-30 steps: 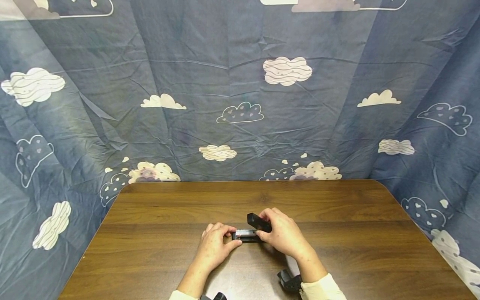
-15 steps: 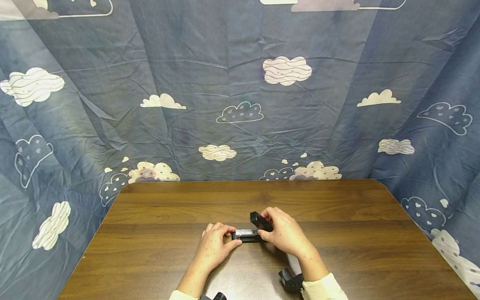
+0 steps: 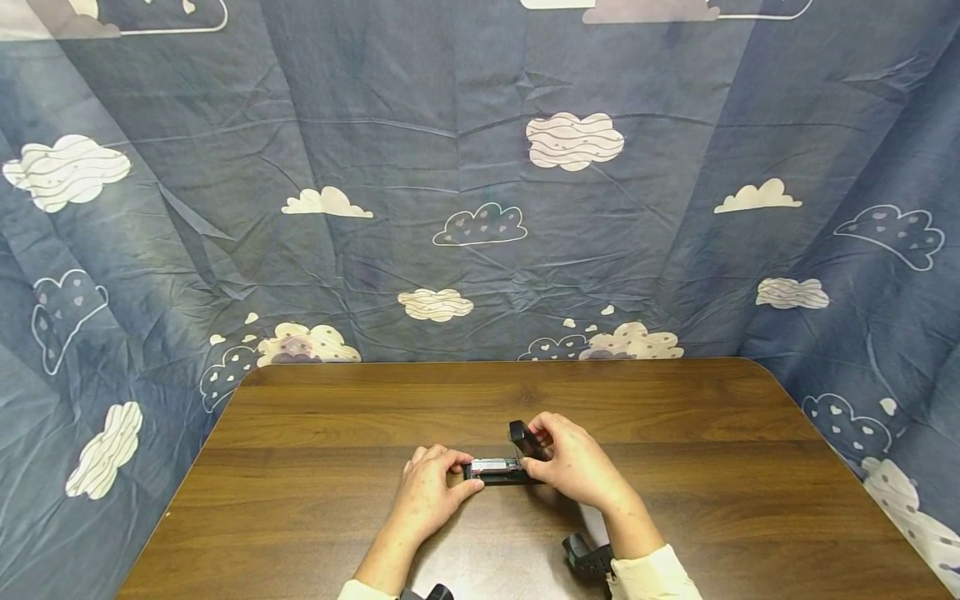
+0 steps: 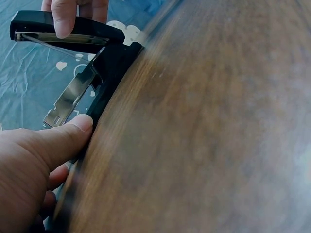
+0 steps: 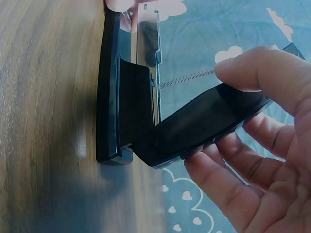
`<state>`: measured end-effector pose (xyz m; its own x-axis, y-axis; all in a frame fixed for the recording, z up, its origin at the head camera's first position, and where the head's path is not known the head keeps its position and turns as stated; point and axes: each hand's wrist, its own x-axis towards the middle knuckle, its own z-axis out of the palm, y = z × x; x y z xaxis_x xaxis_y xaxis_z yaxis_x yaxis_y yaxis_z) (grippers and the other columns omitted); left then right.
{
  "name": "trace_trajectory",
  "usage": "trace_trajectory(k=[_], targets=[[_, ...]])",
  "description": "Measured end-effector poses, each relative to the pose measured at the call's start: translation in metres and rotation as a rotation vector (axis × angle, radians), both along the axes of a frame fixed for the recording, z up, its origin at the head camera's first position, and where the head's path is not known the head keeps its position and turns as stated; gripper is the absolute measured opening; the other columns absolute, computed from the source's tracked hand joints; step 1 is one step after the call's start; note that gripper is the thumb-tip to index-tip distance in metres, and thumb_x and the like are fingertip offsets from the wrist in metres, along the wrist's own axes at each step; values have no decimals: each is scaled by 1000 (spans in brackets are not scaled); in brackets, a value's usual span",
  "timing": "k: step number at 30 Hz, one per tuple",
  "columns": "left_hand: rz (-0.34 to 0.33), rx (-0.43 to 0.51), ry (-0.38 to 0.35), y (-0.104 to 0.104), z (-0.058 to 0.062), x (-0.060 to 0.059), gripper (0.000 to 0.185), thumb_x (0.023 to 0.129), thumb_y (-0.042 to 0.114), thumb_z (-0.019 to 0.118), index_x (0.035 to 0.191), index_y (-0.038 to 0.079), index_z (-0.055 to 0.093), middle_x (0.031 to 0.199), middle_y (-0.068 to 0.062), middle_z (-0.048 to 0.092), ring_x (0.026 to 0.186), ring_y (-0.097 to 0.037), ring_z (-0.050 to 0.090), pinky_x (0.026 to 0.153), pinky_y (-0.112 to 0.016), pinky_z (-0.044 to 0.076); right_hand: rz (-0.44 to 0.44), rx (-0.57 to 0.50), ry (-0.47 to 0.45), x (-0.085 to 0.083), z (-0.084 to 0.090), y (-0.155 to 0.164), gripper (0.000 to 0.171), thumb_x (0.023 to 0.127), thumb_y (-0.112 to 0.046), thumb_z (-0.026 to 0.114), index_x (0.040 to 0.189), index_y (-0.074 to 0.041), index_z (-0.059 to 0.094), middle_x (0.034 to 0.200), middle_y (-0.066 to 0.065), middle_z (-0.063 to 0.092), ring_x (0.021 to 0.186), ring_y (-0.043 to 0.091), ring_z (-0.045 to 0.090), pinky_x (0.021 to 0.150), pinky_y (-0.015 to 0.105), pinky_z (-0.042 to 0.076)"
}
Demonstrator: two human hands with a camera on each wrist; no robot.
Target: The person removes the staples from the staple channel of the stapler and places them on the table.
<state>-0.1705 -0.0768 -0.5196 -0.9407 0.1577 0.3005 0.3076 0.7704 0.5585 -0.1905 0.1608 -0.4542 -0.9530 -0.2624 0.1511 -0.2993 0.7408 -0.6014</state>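
A black stapler [image 5: 133,97] lies on the table with its top cover [image 5: 204,116] swung far up from the base [image 4: 114,75]. Between them shows the silver staple channel [image 4: 73,94], and a thin spring [image 5: 187,77] stretches from it up to the cover. My left hand [image 3: 430,492] pinches the front end of the base, thumb on the near side and fingers on the far side. The raised cover is held in my right hand [image 3: 581,467], thumb on its inner edge and fingers curled behind it. The inside of the channel is hidden in the right wrist view.
The brown wooden table [image 3: 337,408] stretches out around the hands. Behind it hangs a blue cloth [image 3: 480,167] printed with clouds. A black wrist device [image 3: 588,557] sits below the right wrist, by the cream sleeve [image 3: 652,575].
My right hand has tilted the stapler's cover further up and back to the right, widening its angle to the base. The left hand has stayed in place on the front end.
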Motion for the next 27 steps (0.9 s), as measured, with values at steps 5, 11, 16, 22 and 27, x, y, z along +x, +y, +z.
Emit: trace_trajectory(k=[5, 11, 16, 22, 27], targets=[[8, -4, 10, 1, 0, -1, 31, 78, 40, 86, 103, 24, 77, 86, 12, 64, 86, -7, 50, 78, -33, 42, 5, -40, -45, -1, 1, 3, 31, 77, -14, 85, 99, -16, 63, 90, -4, 62, 84, 10, 58, 76, 27, 49], [13, -6, 18, 2, 0, -1, 31, 77, 40, 86, 102, 24, 77, 85, 12, 64, 86, -7, 50, 78, -32, 42, 1, -92, -93, -3, 2, 6, 32, 78, -12, 84, 100, -14, 61, 90, -2, 62, 84, 12, 57, 73, 24, 48], [14, -7, 17, 2, 0, -1, 31, 77, 40, 86, 102, 24, 76, 85, 12, 63, 86, -7, 50, 79, -33, 42, 6, -141, -116, -3, 1, 9, 31, 78, -10, 83, 99, -14, 61, 90, -1, 65, 85, 12, 60, 74, 24, 49], [15, -5, 15, 1, 0, 0, 31, 77, 40, 86, 102, 24, 77, 85, 12, 63, 85, -7, 50, 79, -33, 42, 13, -145, -118, -3, 1, 11, 31, 79, -9, 83, 98, -15, 60, 89, -2, 65, 85, 11, 61, 76, 25, 50], [12, -3, 17, 2, 0, 0, 31, 77, 40, 86, 102, 24, 77, 85, 12, 63, 85, -7, 49, 79, -33, 42, 17, -145, -129, -3, 2, 14, 30, 79, -9, 82, 97, -15, 58, 89, -2, 65, 86, 11, 61, 76, 25, 49]])
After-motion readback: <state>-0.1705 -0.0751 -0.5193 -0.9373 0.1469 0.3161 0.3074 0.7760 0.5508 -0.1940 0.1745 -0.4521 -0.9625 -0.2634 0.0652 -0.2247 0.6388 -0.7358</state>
